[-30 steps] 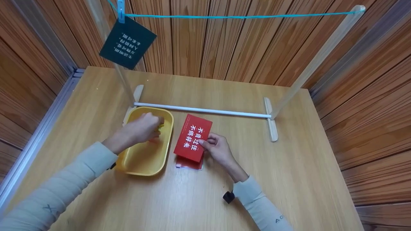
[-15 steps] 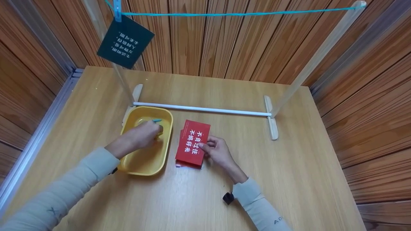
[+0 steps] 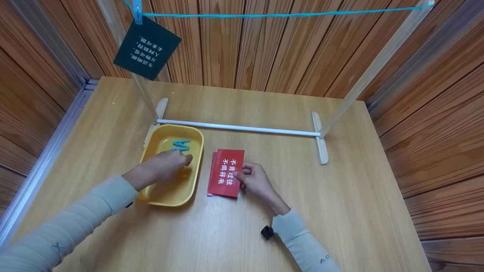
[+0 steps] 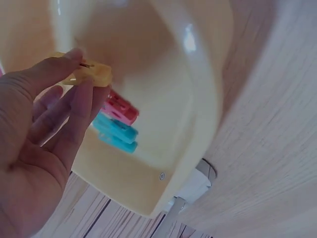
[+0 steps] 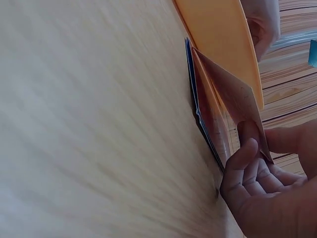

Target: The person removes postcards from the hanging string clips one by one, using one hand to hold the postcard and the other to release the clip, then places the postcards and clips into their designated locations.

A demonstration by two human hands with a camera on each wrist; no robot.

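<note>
My left hand is over the yellow basin, pinching a yellow clothespin between thumb and fingers. Below it in the basin lie a red clothespin and blue clothespins; the red one is hidden in the head view. With thumb and fingers my right hand pinches the right edge of a red card with white characters. That card is tilted over a small stack of cards on the table, its left edge close to the stack and its gripped edge raised.
Behind the basin stands a rack with a white crossbar and a blue cord strung across its top. A dark green card hangs at the cord's left end from a blue clothespin. Wood-panelled walls enclose the table.
The red card has come down and toward me, more squarely over the stack. My left hand has shifted slightly toward me in the basin, uncovering the blue clothespins.
</note>
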